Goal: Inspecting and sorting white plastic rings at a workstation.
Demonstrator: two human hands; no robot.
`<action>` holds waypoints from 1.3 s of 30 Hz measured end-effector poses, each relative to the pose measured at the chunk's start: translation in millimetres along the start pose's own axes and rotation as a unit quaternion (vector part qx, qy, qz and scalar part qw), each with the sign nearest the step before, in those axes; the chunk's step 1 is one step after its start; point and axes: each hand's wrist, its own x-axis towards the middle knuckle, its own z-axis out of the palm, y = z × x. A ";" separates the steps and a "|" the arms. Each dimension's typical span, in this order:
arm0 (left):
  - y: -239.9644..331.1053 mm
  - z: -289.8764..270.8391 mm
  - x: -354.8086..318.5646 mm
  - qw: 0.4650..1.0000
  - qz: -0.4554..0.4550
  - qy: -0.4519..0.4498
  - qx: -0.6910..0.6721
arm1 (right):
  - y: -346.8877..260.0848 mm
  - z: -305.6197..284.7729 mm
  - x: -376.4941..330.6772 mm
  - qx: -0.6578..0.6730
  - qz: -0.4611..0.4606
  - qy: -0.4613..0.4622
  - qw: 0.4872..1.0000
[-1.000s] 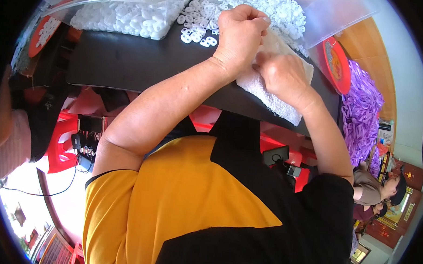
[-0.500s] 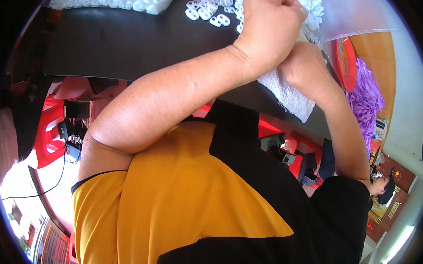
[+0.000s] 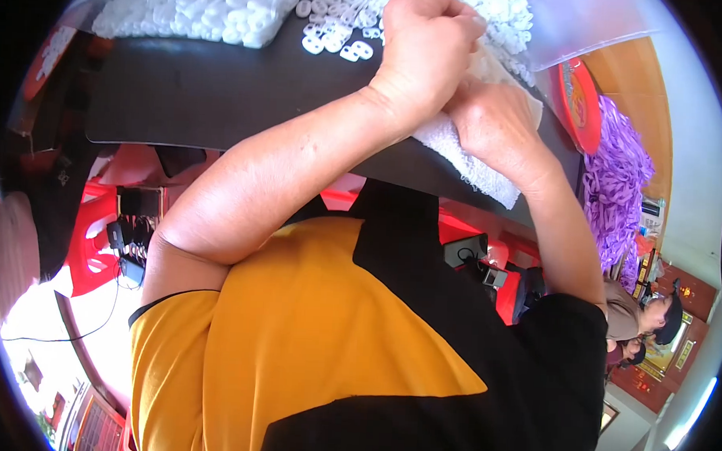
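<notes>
White towel [image 3: 466, 162] lies slanting down-right — both hands' fingers [image 3: 431, 25] clenched over it.

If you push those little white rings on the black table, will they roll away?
Probably they slide, not roll: the little white rings lie flat on the black table. They look like light plastic, so a nudge from the left hand would likely scatter them.

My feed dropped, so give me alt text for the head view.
Both hands, left hand and right hand, meet in loose fists over a white towel on a black table. Small white rings are piled beyond them.
</notes>
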 end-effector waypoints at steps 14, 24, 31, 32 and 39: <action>-2.0 7.1 -3.5 0.946 0.043 -0.214 0.240 | 61.5 -16.0 -26.6 0.583 0.104 0.122 0.797; -14.8 3.4 -3.9 0.937 0.164 -0.179 0.251 | 51.0 -5.7 -18.8 0.671 0.123 0.159 0.714; -8.1 7.7 -8.6 0.906 0.191 -0.210 0.312 | 49.5 3.5 -19.8 0.711 0.096 0.175 0.675; -8.9 7.8 -8.8 0.898 0.228 -0.212 0.312 | 49.8 3.4 -21.1 0.712 0.096 0.174 0.674; -2.1 6.9 -12.8 0.890 0.241 -0.224 0.317 | 47.1 0.7 -26.6 0.719 0.083 0.164 0.670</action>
